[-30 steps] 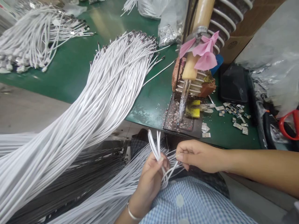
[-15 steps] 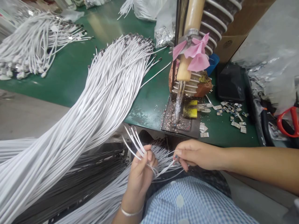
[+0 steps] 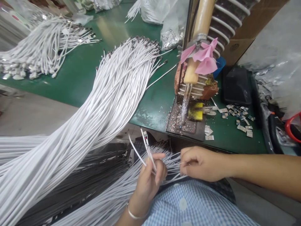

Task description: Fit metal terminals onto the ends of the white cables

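— What lies on the green table [image 3: 77, 75]?
— A cable bundle [image 3: 94, 116], draped off its near edge.
— The hands?
— A few cables [image 3: 146, 146] are pinched, tips up, in the closed left hand [image 3: 148, 182]. Lap strands [image 3: 170, 160], lying left to right, are nipped by the curled right hand [image 3: 199, 163] just beside.

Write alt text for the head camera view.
A person's left hand holds a few thin white cables upright while the right hand pinches more cable ends. Behind, a large cable bundle drapes off a green table beside a soldering iron.
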Demonstrator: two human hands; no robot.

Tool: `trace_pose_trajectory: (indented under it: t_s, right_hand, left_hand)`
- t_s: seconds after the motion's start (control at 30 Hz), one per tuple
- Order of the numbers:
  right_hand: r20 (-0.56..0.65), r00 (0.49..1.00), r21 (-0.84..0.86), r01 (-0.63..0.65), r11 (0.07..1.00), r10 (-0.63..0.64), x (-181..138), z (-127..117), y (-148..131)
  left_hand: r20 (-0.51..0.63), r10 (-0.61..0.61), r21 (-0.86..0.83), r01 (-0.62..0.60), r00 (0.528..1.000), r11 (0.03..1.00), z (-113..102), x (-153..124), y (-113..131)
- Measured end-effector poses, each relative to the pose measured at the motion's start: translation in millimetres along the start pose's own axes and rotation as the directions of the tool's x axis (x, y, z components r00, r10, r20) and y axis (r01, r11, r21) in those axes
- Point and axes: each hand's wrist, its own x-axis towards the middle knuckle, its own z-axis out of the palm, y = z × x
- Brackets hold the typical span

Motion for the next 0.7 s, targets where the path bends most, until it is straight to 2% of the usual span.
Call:
trace_pose_trajectory:
  t_s: [0.13,0.23,0.33,0.47,0.7]
  right_hand:
    - [-0.039,0.996,0.004,-0.079,0.997,0.079,1,1,0]
    - [-0.031,0.986,0.13,-0.159,0.979,0.164,2,1,-1]
    - [-0.014,0.986,0.257,-0.157,0.953,0.166,1,1,-2]
    - [-0.023,0.993,0.231,-0.109,0.967,0.117,0,1,-2]
    - [-0.035,0.992,0.226,-0.107,0.968,0.118,2,-2,-4]
  left_hand:
    - [-0.003,-0.096,0.156,0.095,0.995,0.983,1,-4,-7]
    - [0.006,-0.176,0.321,0.165,0.984,0.933,1,-7,-9]
    - [0.049,-0.212,0.404,0.175,0.976,0.898,1,-10,-9]
    - [0.055,-0.238,0.402,0.196,0.97,0.894,-1,-13,-10]
    - [0.098,-0.216,0.293,0.18,0.971,0.939,2,-13,-12]
